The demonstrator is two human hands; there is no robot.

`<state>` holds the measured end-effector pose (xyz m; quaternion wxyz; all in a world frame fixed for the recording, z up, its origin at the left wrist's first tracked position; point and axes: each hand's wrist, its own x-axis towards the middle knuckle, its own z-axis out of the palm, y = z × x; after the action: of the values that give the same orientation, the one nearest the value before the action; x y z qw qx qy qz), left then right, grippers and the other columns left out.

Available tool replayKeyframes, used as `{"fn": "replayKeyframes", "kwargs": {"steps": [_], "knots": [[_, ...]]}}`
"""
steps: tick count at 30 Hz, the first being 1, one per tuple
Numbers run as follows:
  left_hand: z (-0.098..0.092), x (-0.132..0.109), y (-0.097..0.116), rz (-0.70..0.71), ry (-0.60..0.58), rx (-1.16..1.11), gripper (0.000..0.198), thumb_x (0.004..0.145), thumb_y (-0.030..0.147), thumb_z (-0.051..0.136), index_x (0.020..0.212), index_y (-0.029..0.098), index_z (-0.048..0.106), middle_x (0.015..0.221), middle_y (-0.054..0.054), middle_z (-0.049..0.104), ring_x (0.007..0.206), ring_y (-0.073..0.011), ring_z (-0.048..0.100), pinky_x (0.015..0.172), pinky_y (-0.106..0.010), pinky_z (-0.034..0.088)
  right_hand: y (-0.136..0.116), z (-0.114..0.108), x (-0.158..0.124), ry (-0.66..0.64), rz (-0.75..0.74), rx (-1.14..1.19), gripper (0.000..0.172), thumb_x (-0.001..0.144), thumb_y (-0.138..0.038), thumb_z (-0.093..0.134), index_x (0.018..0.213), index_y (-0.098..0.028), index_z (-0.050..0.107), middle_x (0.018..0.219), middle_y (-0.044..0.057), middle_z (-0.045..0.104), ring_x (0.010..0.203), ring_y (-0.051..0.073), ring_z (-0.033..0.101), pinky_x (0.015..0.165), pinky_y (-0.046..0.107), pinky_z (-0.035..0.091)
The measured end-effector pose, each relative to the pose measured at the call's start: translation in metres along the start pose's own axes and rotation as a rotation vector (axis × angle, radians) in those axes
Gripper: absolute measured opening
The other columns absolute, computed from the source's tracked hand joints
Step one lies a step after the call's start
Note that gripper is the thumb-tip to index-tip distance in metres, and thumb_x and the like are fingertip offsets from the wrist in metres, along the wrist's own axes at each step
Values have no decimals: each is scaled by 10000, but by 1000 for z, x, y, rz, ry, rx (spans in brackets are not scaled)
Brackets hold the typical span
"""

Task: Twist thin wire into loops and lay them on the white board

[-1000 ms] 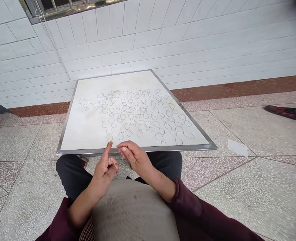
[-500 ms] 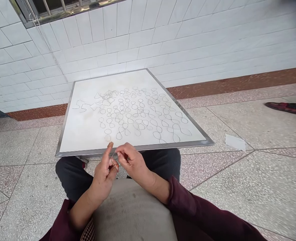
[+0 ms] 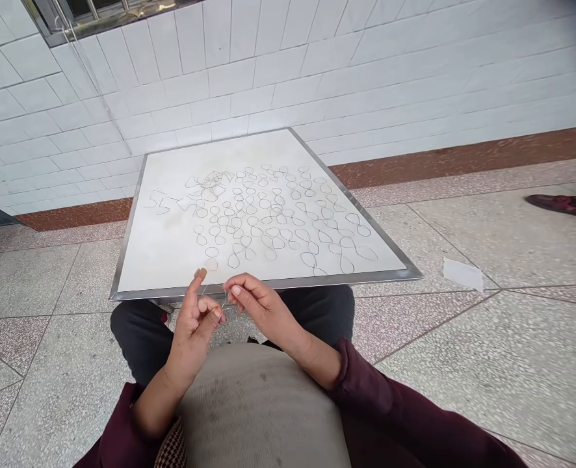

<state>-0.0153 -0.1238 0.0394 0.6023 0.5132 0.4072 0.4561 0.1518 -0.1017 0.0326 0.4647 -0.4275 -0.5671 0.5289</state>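
Both hands meet just in front of the near edge of a white table (image 3: pixel 171 260) with a metal rim. My left hand (image 3: pixel 194 325) pinches a thin wire piece (image 3: pixel 218 300) between thumb and fingers, its index finger pointing up. My right hand (image 3: pixel 256 304) pinches the other end of the same wire, fingers curled. On the tabletop lie several bent wire loops (image 3: pixel 273 221) shaped like figure eights, laid in rows, with a small tangle of wire (image 3: pixel 210 184) at the far left.
A white tiled wall (image 3: pixel 317 71) with a brown base strip stands behind the table. Speckled floor tiles surround it. A white paper scrap (image 3: pixel 462 273) lies on the floor at right. Another person's dark red shoe (image 3: pixel 561 204) shows at the right edge.
Both hands have stayed at the table's near edge, shifting slightly left and up. The fingers have kept working the wire between them; the view tilted a little.
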Motion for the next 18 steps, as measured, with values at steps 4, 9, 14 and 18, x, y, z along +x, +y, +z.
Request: {"fn": "replayKeyframes", "kwargs": {"steps": [4,9,14,18], "knots": [[-1,-1,-1,10,-10,31,663,938,321,555,1520,302,237,770,34,542,754,-128,486,806,-286,406,1,2,1,-8,25,8,178,893,-375,601,986,-226,631,835,7,621,771,143,571,700,284,482],[0,0,0,-17,-29,19,674,932,311,564,1520,283,236,759,36,540,737,-124,484,797,-283,402,5,5,1,-17,24,81,174,905,-389,577,931,-220,611,775,-3,600,735,141,556,705,294,476],[2,1,3,-39,-34,-20,678,917,289,579,1511,257,254,748,34,540,717,-119,482,739,-265,397,9,5,1,-54,28,191,200,921,-409,561,935,-212,590,737,-9,567,690,133,510,688,287,454],[3,1,3,-43,-33,-47,680,908,292,592,1504,250,267,738,38,536,707,-118,481,730,-264,396,14,5,2,-89,21,190,242,935,-449,534,932,-210,567,734,-9,545,681,137,496,678,290,450]]}}
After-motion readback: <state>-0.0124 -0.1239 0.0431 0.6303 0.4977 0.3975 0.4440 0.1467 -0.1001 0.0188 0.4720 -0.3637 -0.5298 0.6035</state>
